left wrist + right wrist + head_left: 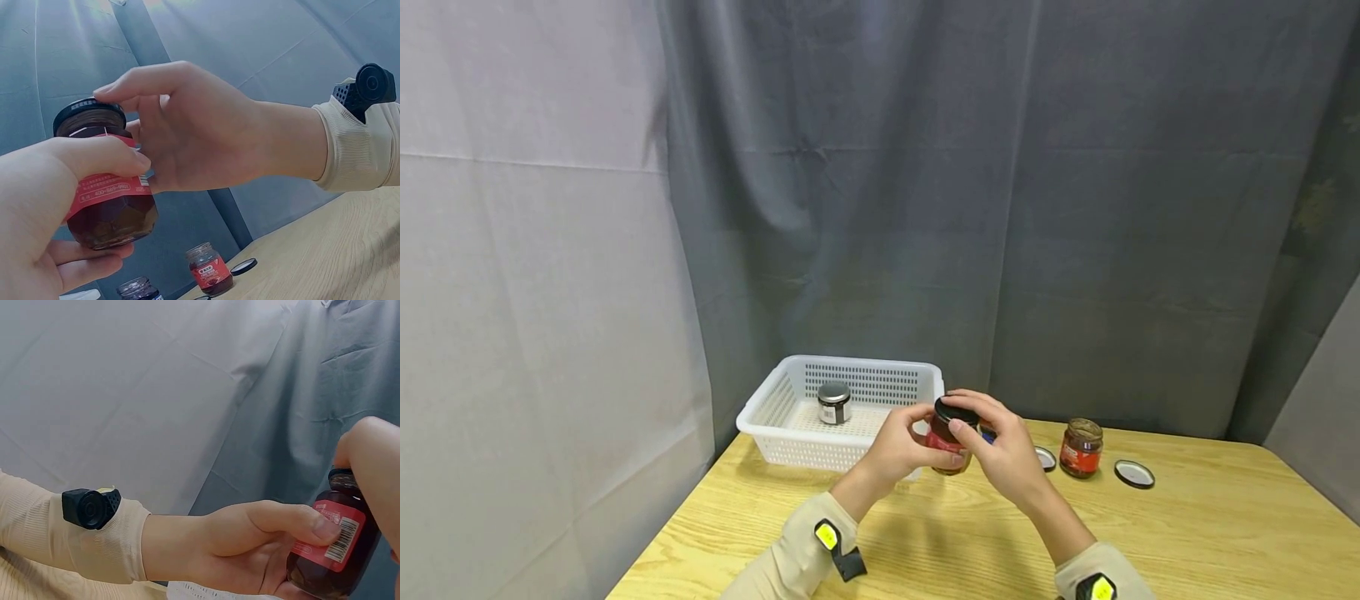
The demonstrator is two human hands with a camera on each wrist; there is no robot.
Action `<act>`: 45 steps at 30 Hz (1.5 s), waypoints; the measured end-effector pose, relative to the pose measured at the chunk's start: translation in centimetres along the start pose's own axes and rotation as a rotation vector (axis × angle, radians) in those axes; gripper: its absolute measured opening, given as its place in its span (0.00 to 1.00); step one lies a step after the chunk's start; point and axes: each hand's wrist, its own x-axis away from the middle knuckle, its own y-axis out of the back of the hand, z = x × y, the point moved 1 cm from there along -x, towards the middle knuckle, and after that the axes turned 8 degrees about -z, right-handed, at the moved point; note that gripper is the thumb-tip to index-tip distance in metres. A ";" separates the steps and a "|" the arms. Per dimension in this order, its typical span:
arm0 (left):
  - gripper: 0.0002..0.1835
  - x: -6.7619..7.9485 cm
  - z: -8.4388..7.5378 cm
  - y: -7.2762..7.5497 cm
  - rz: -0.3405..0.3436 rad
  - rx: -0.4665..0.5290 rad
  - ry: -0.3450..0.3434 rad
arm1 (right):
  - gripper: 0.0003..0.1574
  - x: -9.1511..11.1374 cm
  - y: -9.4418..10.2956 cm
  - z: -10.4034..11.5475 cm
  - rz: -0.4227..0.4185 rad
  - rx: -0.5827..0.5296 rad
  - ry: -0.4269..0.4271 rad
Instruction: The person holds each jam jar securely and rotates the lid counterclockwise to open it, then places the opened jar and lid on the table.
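Observation:
My left hand point(893, 443) grips a dark glass jar point(112, 215) by its body, the thumb lying across the red label. The jar is held above the table, a little tilted. On its neck sits a black lid point(84, 106). My right hand point(1006, 450) holds this lid from the right, thumb and fingers at its rim. In the right wrist view the jar's barcode label point(337, 540) faces the camera, while the right hand hides part of the lid.
A white basket point(808, 450) at the back left holds a small jar with a silver lid point(834, 404). To the right stands a lidless red-labelled jar point(1081, 450) between two loose lids, one a black-rimmed lid point(1134, 474). Another lidless jar point(139, 289) is partly hidden behind my right hand.

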 end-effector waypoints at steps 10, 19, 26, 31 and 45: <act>0.28 0.0 0.0 -0.1 0.005 -0.027 -0.015 | 0.20 0.0 -0.1 0.1 0.020 -0.102 -0.013; 0.27 -0.1 0.2 -0.2 0.026 -0.015 -0.008 | 0.19 -0.1 -0.1 0.3 -0.002 -0.156 -0.023; 0.27 -0.1 0.2 -0.1 0.013 -0.025 -0.003 | 0.21 0.0 0.1 -0.1 0.016 -0.161 -0.050; 0.27 -0.1 0.3 -0.1 0.012 -0.043 -0.008 | 0.28 0.1 0.2 -0.2 0.016 -0.189 -0.046; 0.27 -0.1 0.3 -0.2 0.029 -0.003 -0.006 | 0.13 0.0 -0.2 0.2 -0.040 -0.036 -0.005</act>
